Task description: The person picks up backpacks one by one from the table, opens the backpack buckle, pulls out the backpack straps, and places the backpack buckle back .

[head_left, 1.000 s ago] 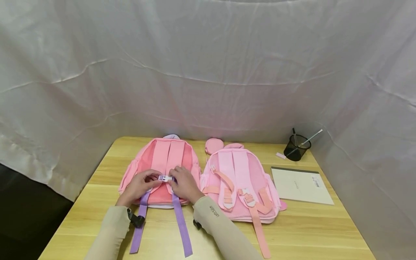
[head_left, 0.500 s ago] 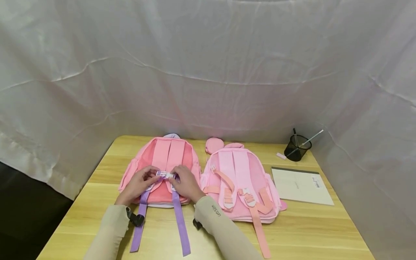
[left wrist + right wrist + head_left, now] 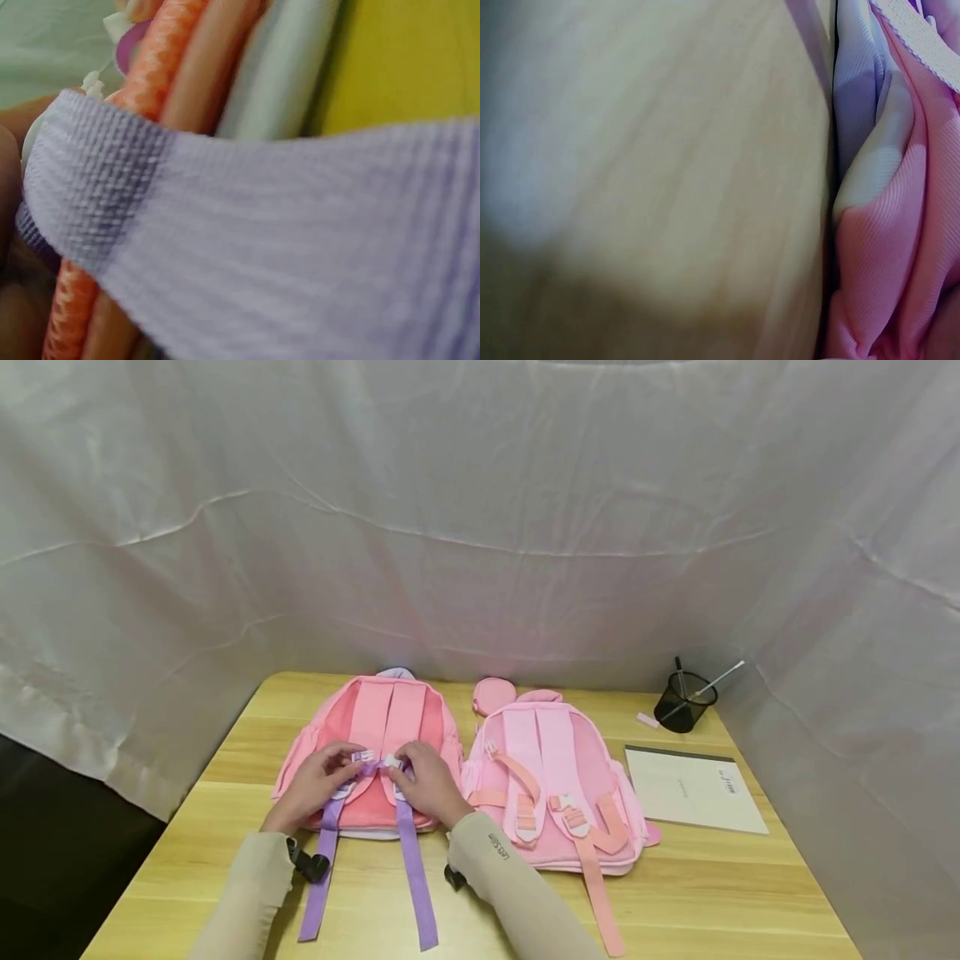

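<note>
A coral-pink backpack (image 3: pixel 442 735) lies on the table with its straps facing up. Over its lower back, my left hand (image 3: pixel 318 781) pinches the white pronged half of a side-release buckle (image 3: pixel 363 756). My right hand (image 3: pixel 427 781) pinches the other white buckle half (image 3: pixel 392 761). A small gap separates the two halves. Two purple webbing straps (image 3: pixel 416 877) hang from the shoulder straps towards the near edge. In the left wrist view, purple webbing (image 3: pixel 300 225) covers much of the scene, with white prongs (image 3: pixel 92 84) behind it. The right wrist view shows the backpack's side (image 3: pixel 885 255), not the buckle.
A lighter pink backpack (image 3: pixel 592 752) with peach straps lies just to the right. Beyond it are a notebook (image 3: pixel 697 789), a black mesh pen cup (image 3: pixel 678 714) and a small pink block (image 3: pixel 648 720). A round pink pouch (image 3: pixel 493 696) sits behind. Grey curtains (image 3: pixel 480 527) enclose the table.
The buckle halves were joined a second ago and now stand apart. My left hand has drawn slightly left with the pronged half, while my right hand has stayed nearly in place.
</note>
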`<state>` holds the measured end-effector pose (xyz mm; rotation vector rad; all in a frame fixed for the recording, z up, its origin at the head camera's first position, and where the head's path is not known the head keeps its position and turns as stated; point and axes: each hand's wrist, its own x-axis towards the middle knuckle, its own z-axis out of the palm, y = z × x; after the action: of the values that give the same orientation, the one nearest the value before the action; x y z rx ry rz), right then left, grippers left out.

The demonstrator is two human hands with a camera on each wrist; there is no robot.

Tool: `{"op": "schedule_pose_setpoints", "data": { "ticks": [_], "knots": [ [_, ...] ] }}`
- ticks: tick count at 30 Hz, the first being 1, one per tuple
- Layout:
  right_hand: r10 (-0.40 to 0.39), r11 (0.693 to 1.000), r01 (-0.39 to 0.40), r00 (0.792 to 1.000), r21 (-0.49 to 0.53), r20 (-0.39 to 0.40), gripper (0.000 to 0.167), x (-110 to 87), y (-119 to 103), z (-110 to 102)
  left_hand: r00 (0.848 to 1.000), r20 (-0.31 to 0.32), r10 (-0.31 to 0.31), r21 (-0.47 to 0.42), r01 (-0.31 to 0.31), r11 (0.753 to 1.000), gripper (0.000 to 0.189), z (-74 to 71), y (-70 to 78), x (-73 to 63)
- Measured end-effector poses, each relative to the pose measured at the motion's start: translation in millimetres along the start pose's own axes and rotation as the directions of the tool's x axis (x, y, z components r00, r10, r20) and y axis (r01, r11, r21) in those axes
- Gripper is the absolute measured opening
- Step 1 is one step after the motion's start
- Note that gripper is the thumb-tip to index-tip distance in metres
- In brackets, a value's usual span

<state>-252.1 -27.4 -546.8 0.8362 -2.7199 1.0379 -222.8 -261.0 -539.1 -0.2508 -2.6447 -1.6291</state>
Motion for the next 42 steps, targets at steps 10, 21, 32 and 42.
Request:
{"op": "schedule_pose_setpoints", "data": {
  "ticks": [10,21,32,42],
  "knots": [
    [0.017,1.0,-0.017,1.0,-0.005,-0.005,0.019,-0.8,-0.6,-0.5,0.998,-0.023,-0.067,-0.1,0.064,0.993,0.036,-4.9,-3.1,-0.9],
    [0.03,0.999,-0.03,1.0,0.016,-0.009,0.019,-0.8,-0.4,0.1,1.0,-0.009,-0.02,-0.049,0.02,0.999,0.037,-3.2,-7.0,0.2],
    [0.016,1.0,-0.016,0.999,0.008,-0.03,0.02,-0.6,-0.1,0.4,0.999,-0.024,-0.044,-0.041,0.043,0.998,0.036,-2.6,-4.3,-1.4],
    [-0.036,0.999,0.036,0.999,-0.015,-0.026,0.028,-0.2,-0.1,-1.3,0.998,-0.023,-0.054,-0.075,0.052,0.996,0.033,-1.4,-6.3,-0.6]
  ]
}}
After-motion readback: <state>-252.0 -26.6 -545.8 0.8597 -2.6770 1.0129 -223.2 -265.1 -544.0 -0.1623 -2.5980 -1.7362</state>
